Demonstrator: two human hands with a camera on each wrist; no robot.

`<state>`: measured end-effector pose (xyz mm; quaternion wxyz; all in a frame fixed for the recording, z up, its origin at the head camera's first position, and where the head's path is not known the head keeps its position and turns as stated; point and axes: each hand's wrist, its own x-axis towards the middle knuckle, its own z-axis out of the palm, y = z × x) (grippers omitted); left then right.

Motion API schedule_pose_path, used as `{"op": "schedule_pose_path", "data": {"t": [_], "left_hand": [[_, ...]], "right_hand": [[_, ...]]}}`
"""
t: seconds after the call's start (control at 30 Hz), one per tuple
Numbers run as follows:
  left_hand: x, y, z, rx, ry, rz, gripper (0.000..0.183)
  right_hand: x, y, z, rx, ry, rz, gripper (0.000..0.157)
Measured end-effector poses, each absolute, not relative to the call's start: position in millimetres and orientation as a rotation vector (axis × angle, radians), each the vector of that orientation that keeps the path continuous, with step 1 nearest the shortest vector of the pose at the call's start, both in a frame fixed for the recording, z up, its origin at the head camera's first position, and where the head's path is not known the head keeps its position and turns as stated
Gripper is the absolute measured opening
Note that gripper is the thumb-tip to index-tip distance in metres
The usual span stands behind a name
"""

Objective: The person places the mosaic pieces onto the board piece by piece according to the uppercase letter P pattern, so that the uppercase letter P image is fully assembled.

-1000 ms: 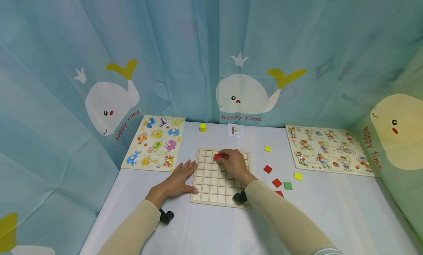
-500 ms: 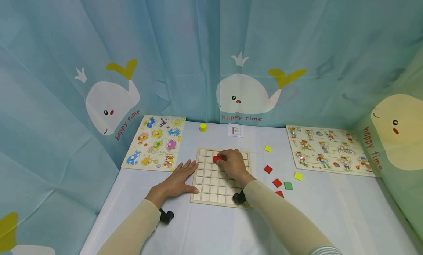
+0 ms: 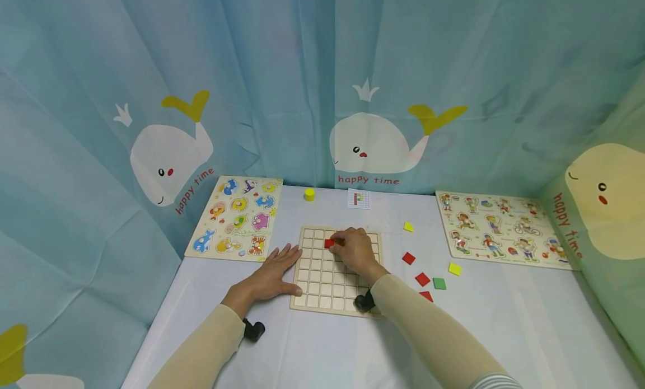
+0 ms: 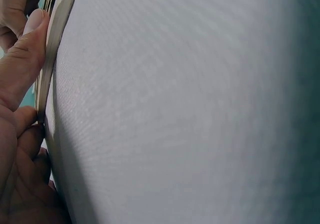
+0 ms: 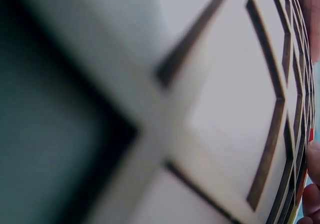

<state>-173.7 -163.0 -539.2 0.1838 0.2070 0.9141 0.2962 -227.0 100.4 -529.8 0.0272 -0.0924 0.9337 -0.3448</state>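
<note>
A wooden grid board (image 3: pixel 319 305) with square recesses lies on the table in the head view. Near its far edge, my right hand (image 3: pixel 358 252) pinches a red square tile (image 3: pixel 329 243) at the tile's right side, low over the cells; whether it sits fully in a recess is not visible. My hand covers some of the cells. My left hand (image 3: pixel 272 274) lies with fingers spread along the board's left edge, its thumb touching the frame. In the left wrist view, the thumb (image 4: pixel 30 54) presses against the board's side. A sliver of red shows by my fingertips in the right wrist view.
Right of the board lie red tiles (image 3: pixel 422 279), yellow tiles (image 3: pixel 454 268) and a green tile (image 3: pixel 439 284). Behind it are a printed pattern card (image 3: pixel 359 198) and a yellow cylinder (image 3: pixel 309 194). Picture puzzles stand left (image 3: pixel 242 218) and right (image 3: pixel 504 229).
My right hand has brought the red tile slightly left and toward me, into line with the cells of the second row. The left hand has stayed in place.
</note>
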Motion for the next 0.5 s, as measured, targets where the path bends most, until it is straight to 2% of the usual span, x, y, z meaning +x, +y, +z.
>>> {"op": "schedule_pose_path", "data": {"t": [0.5], "left_hand": [[-172.2,-161.6,-536.6,0.558,2.569,0.838,0.105]], "right_hand": [[-226.0,100.3,-529.2,-0.263,2.896,-1.046,0.029]]}}
